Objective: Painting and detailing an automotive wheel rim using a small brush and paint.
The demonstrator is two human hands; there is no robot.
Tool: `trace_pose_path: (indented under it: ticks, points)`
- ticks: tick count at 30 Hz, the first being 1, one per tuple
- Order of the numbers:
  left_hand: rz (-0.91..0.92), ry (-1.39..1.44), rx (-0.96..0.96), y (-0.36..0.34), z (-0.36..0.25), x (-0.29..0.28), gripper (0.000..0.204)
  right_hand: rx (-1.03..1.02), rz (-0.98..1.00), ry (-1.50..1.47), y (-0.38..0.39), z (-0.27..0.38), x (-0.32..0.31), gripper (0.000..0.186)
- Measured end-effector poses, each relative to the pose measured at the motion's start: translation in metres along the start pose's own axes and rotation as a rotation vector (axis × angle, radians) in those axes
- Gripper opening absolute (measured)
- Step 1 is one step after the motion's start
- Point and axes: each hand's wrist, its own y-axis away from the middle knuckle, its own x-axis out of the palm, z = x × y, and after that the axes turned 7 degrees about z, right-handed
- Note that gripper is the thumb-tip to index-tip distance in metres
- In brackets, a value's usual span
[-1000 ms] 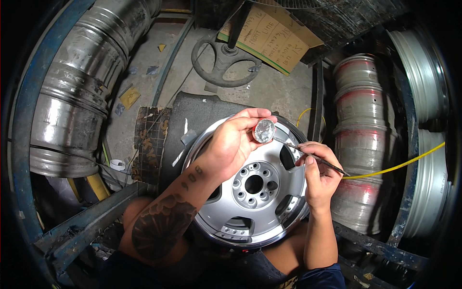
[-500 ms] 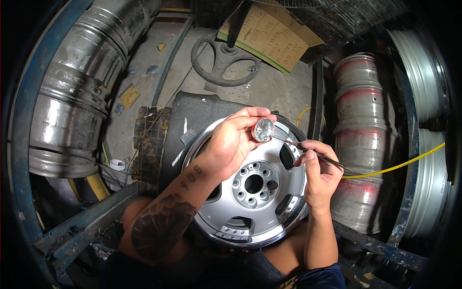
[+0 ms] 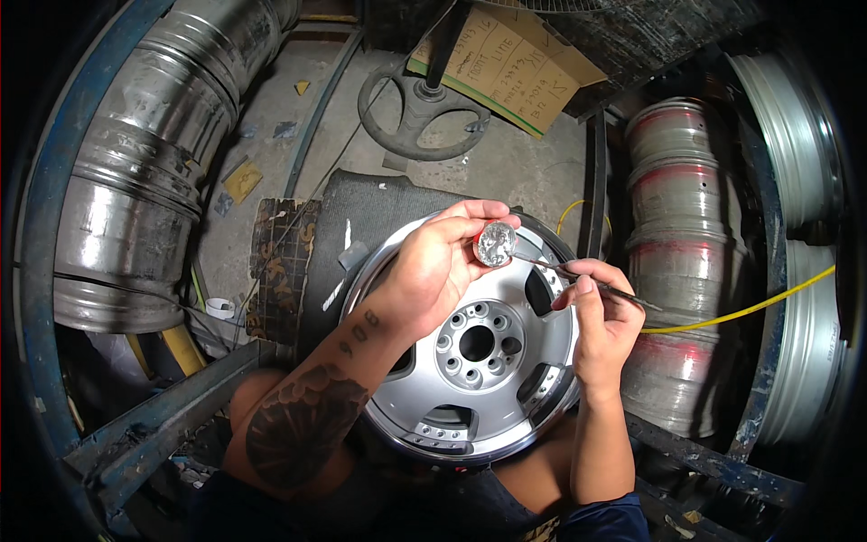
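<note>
Left hand (image 3: 440, 264) raised above the silver alloy wheel (image 3: 470, 348), fingers curled closed around a small round silver cap (image 3: 495, 243), gripped between thumb and fingertips with its shiny face upward. Right hand (image 3: 603, 318) just beside, closed in a pencil-like pinch on a thin metal tool (image 3: 578, 275), tip touching the cap's right edge. Wheel lying flat in the lap, face up, hub holes showing. Stacked bare rims (image 3: 673, 262) to the right, crossed by a yellow hose (image 3: 741, 312); steel drum (image 3: 135, 190) to the left; black steering wheel (image 3: 420, 113) and cardboard sheet (image 3: 515, 68) on the concrete floor (image 3: 506, 172) beyond.
</note>
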Motion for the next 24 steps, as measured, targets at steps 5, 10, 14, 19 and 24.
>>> trace_pose_path:
  ticks: [5,10,14,19,24]
  points:
    - [-0.01,0.001,-0.007,-0.001,0.0,-0.001,0.029,0.029,-0.013,-0.047,-0.003,-0.002,-0.005,0.016]
    - [-0.009,0.002,-0.003,-0.001,0.0,0.0,0.029,0.049,-0.022,-0.042,-0.004,-0.004,-0.007,0.017]
    - [-0.011,-0.005,0.001,-0.001,0.0,0.0,0.029,0.041,-0.054,-0.06,-0.007,-0.001,-0.005,0.017]
    - [-0.03,-0.056,0.02,-0.001,-0.004,-0.002,0.028,0.134,-0.081,-0.196,-0.011,-0.007,-0.009,0.022]
    - [-0.157,-0.059,0.07,0.0,-0.019,0.006,0.028,0.191,-0.131,-0.431,-0.017,-0.019,-0.004,0.023]
